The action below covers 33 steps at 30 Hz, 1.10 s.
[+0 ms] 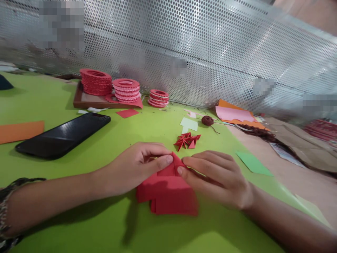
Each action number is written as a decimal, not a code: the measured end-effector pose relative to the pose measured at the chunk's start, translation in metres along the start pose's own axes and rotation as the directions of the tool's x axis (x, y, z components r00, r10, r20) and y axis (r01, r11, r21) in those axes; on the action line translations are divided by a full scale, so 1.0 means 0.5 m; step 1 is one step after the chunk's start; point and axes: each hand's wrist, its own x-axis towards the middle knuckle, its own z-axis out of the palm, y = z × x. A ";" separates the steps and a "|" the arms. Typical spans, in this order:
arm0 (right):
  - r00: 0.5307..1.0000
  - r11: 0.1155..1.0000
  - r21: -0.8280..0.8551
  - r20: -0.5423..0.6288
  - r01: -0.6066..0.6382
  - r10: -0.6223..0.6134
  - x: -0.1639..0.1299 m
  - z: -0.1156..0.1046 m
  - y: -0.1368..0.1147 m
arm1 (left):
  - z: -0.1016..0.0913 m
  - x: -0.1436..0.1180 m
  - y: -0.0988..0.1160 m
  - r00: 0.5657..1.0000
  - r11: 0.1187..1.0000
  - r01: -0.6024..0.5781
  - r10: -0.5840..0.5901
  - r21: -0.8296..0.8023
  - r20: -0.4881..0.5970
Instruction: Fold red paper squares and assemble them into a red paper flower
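A small piece of red paper [166,169], partly folded to a point at its top, is held between both hands. My left hand [142,167] pinches its left side, thumb in front. On its right side, my right hand [219,175] grips the folded flap between thumb and fingers. Directly below lies a stack of red paper pieces [175,200] on the green table. Just beyond my fingers sit several folded red paper pieces [186,140] with sharp points. The fingers hide part of the held paper's edges.
A black phone [65,135] lies left, near orange paper [22,131]. Behind stand stacks of red and pink rings [96,82], some on a brown tray [89,104]. A brown yarn ball [207,120], green paper [254,163] and a perforated metal panel [168,42] are also around.
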 end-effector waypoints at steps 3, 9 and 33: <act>1.000 0.999 0.045 0.004 -0.004 0.003 -0.007 0.004 0.000 | 0.003 0.002 -0.002 0.999 1.000 -0.013 0.013 -0.018 -0.030; 0.896 0.745 0.501 0.189 -0.441 0.402 -0.017 0.009 -0.012 | 0.004 0.000 0.000 0.992 0.985 -0.092 0.104 0.143 -0.077; 0.432 -0.059 0.558 0.700 -0.827 0.568 -0.007 0.025 -0.034 | 0.004 0.004 -0.024 0.953 0.840 -0.282 0.301 0.463 0.033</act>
